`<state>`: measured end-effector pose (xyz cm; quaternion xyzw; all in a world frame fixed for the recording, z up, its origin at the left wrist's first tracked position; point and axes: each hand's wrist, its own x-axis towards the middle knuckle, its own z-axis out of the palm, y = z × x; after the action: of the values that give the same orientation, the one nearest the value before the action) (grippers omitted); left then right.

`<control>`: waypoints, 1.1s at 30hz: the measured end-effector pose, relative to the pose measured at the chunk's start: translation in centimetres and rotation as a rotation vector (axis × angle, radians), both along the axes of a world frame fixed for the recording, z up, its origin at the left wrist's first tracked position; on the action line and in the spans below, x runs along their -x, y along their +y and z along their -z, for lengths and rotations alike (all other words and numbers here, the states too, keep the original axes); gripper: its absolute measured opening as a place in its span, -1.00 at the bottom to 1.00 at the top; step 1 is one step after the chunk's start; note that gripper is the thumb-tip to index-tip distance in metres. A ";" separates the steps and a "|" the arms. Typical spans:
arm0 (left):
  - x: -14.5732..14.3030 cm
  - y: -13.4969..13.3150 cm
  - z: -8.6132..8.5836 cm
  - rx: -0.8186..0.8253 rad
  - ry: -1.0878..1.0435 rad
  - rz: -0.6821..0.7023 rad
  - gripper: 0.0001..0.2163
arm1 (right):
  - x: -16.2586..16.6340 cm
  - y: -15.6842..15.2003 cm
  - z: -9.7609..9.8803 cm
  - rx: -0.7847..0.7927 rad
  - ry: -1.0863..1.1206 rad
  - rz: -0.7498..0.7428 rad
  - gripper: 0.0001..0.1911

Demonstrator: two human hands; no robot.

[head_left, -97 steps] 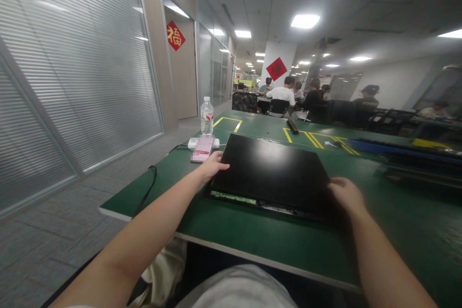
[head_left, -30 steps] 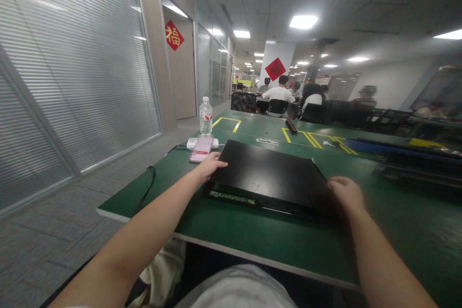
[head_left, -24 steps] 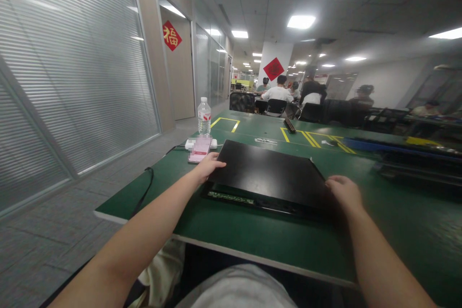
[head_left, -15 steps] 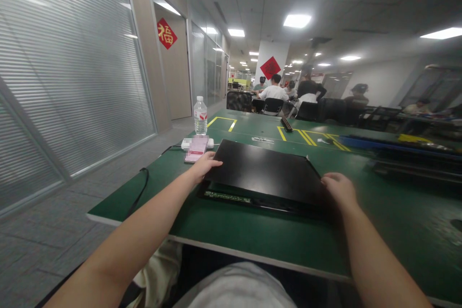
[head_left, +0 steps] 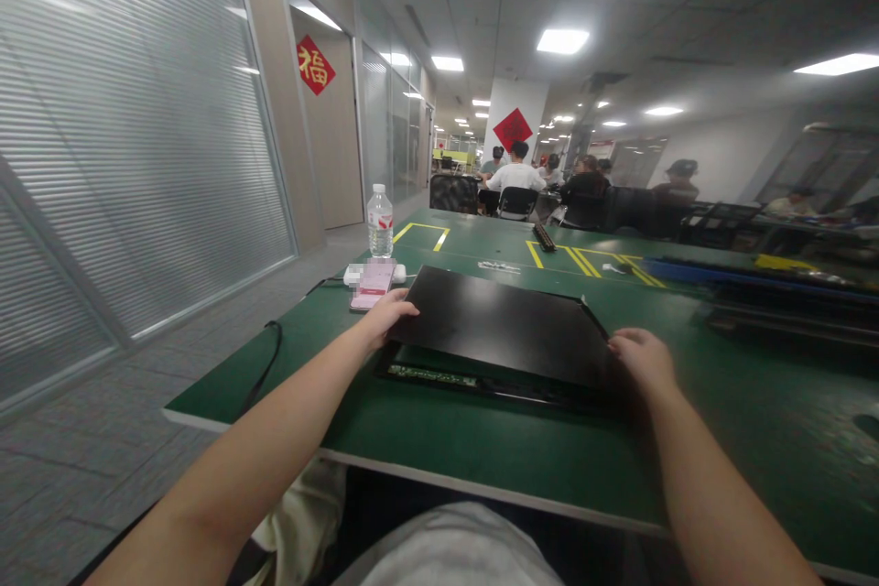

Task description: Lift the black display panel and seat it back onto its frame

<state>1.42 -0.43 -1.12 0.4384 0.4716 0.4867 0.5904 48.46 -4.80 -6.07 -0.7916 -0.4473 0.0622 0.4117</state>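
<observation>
A flat black display panel (head_left: 504, 320) lies tilted between my two hands, its near edge standing a little above the table. My left hand (head_left: 389, 315) grips the panel's left edge, thumb on top and fingers underneath. At the right edge, my right hand (head_left: 645, 359) pinches the panel's side near its corner. Under the near edge shows a black frame (head_left: 528, 390) with a green circuit board (head_left: 431, 375) along its front left. The panel hides most of that frame.
The green table (head_left: 508, 458) carries a water bottle (head_left: 380, 222), a phone (head_left: 372, 286) and a white power strip (head_left: 354, 275) at left. A dark strip (head_left: 544, 236) lies farther back. Blue and black flat parts (head_left: 769, 286) are stacked at right. Several people sit beyond.
My hands and the panel have hardly moved. In the background, a person in dark clothing who was standing or leaning is now lower, by a chair.
</observation>
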 end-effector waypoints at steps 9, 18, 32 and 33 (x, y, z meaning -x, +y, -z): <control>-0.2 0.1 0.4 -0.027 -0.100 0.082 -0.56 | 0.2 -0.2 -0.9 0.020 0.076 0.073 -0.71; -0.1 0.6 0.9 -0.018 -0.127 0.057 -0.58 | 0.4 -0.3 -1.0 0.037 0.079 0.064 -0.72; -0.2 0.6 1.0 -0.015 -0.082 0.031 -0.51 | 0.9 -0.7 -1.7 0.092 0.024 0.064 -0.75; -0.2 0.6 1.1 -0.016 -0.080 0.041 -0.51 | 0.9 -0.7 -1.6 0.087 0.027 0.066 -0.75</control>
<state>1.58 0.15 -2.18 0.4328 0.4344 0.4955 0.6151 47.61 -5.51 -4.47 -0.8221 -0.4123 0.0788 0.3847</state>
